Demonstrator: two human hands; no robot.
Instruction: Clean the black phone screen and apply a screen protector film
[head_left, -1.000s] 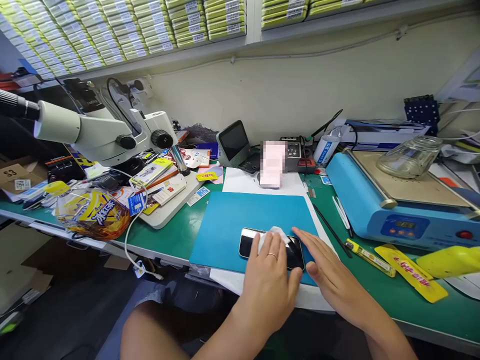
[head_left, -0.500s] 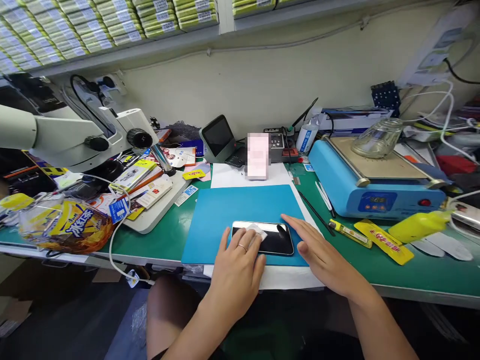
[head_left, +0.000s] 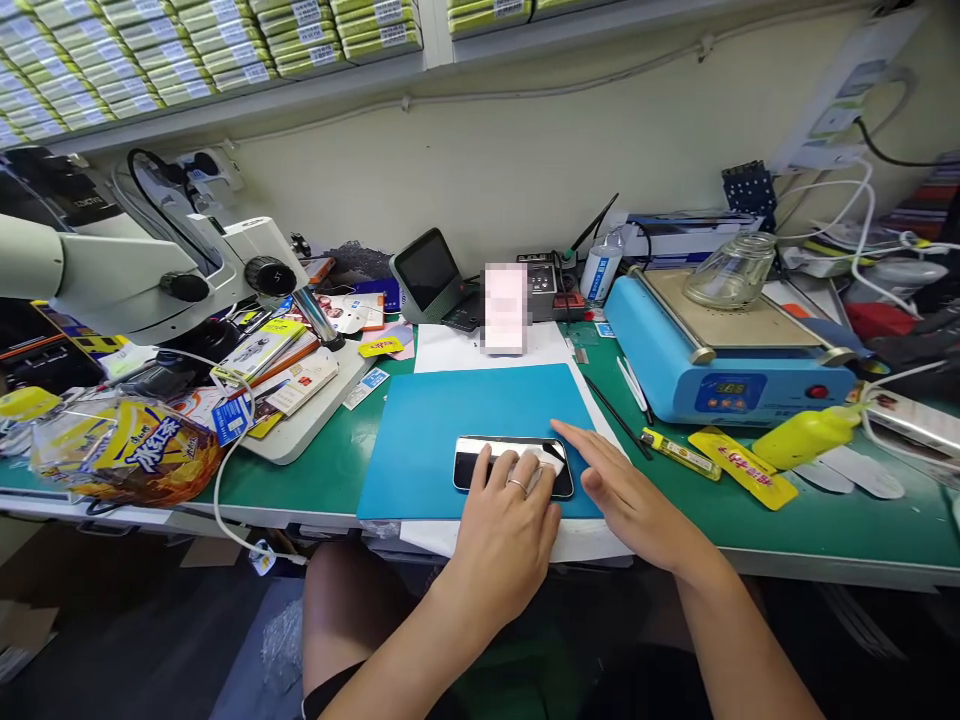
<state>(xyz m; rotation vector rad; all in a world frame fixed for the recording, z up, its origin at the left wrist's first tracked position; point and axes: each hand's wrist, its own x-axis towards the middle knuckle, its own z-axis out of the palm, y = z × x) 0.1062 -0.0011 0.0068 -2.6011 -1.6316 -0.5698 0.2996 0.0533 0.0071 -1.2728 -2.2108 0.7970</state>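
We have the blue mat (head_left: 450, 420) before us; the phone (head_left: 480, 463) lies flat near its front edge. Our left hand (head_left: 504, 525) presses a white wipe (head_left: 541, 461) on its glass, our right hand (head_left: 637, 500) open, steadying the phone's right end. Wiping looks partway done.

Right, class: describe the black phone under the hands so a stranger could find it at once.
Start at the green workbench and find the flat blue mat at its front edge. On the mat's near side lies a glossy black slab-shaped phone, with the left hand pressing a small white cloth on it. It is the mat's only dark, reflective thing.
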